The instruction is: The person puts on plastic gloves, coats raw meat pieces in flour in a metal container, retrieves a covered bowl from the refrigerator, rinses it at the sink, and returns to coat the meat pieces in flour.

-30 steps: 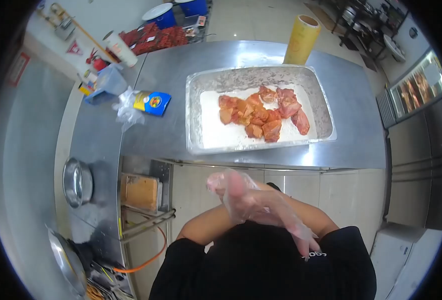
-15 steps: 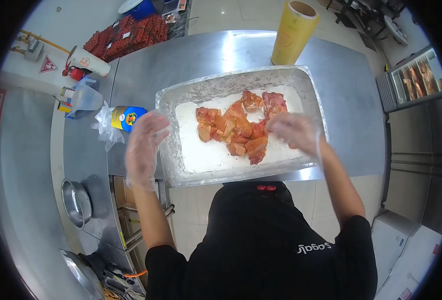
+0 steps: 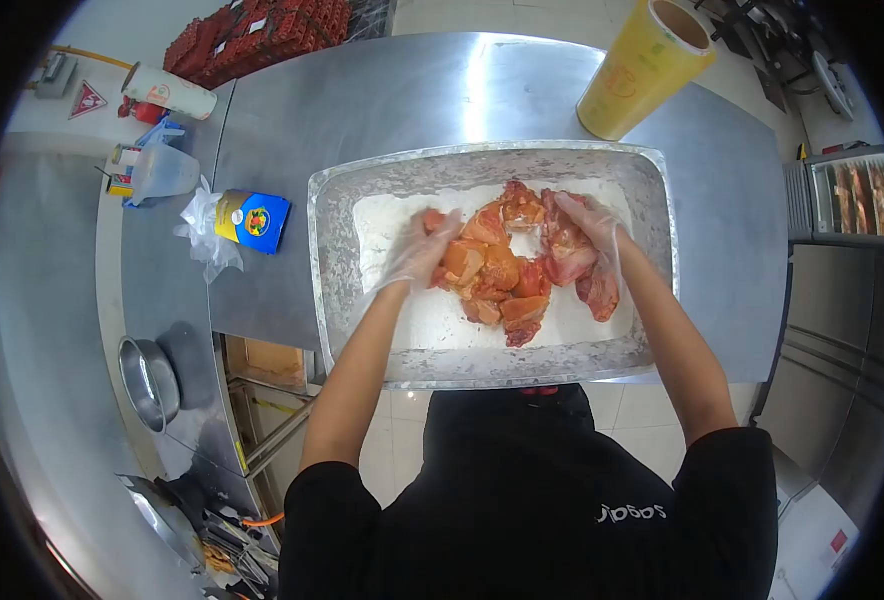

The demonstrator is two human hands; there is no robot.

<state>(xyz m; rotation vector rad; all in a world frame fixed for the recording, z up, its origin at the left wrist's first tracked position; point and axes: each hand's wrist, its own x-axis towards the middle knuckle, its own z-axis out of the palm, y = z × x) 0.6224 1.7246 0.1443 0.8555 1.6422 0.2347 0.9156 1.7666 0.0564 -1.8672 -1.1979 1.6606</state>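
Raw chicken pieces (image 3: 492,270), orange and pink, lie heaped on white powder in a large metal tray (image 3: 492,370). My left hand (image 3: 424,254), in a clear plastic glove, is at the left side of the heap. Its fingers curl against the chicken pieces there, and some fingertips are hidden among them. On the right, my gloved right hand (image 3: 602,228) has its fingers bent over a darker pink chicken piece (image 3: 567,255). Another piece (image 3: 599,292) lies just below that hand.
A tall yellow roll (image 3: 642,75) stands behind the tray's right corner. To the left, a blue and yellow box (image 3: 252,222) with crumpled clear plastic lies on the steel table (image 3: 382,95). Beyond are a clear jug (image 3: 167,170), a metal bowl (image 3: 149,383) and stacked red trays (image 3: 262,40).
Both hands have come down onto the chicken, the left moving right into the tray. Chicken pieces at the left and right have shifted. The view has moved slightly too.
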